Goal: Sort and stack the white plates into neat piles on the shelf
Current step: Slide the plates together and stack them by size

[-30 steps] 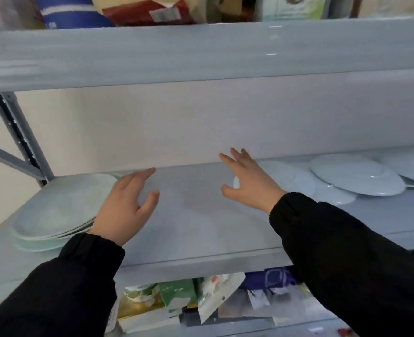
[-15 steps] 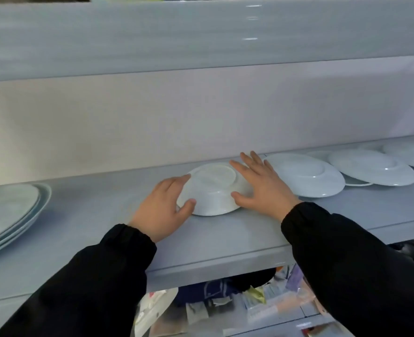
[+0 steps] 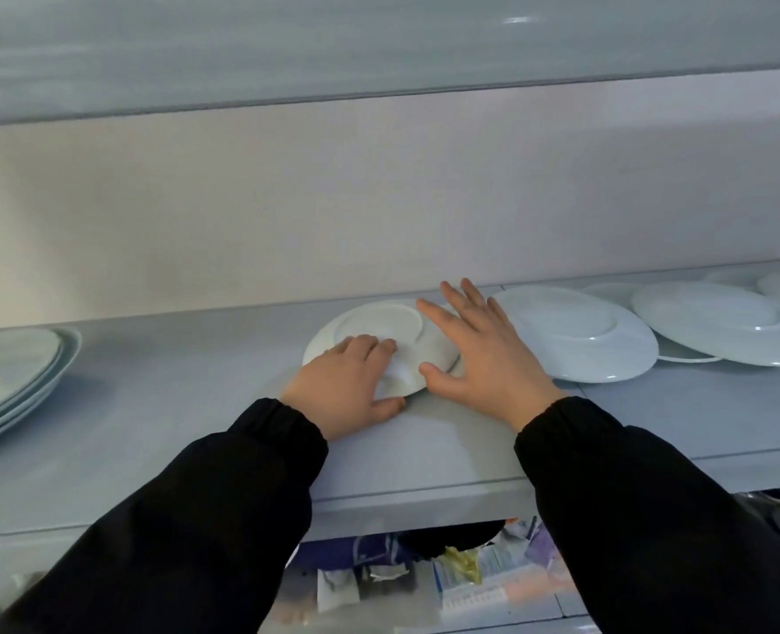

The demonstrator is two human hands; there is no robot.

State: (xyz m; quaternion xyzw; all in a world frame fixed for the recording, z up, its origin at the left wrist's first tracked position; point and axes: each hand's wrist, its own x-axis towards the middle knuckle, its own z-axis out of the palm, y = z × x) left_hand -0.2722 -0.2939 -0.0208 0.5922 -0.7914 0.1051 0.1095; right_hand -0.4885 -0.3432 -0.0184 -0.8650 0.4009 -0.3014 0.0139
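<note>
A small white plate (image 3: 379, 324) lies upside down on the grey shelf (image 3: 173, 404), near the middle. My left hand (image 3: 346, 386) grips its near-left rim, fingers on top and thumb at the edge. My right hand (image 3: 479, 354) presses against its right rim with the fingers spread. Further right lie several larger white plates (image 3: 580, 336), upside down and overlapping one another (image 3: 717, 322). A stack of plates (image 3: 8, 372) sits at the shelf's far left.
The underside of the upper shelf (image 3: 379, 43) hangs close above. A pale wall (image 3: 379, 199) closes the back. Below the shelf's front edge, a lower shelf holds packets and boxes (image 3: 424, 574).
My hands went from bare shelf to the small plate. My left hand has since slid further over its near rim. The view has shifted right, so the left stack sits nearer the frame edge.
</note>
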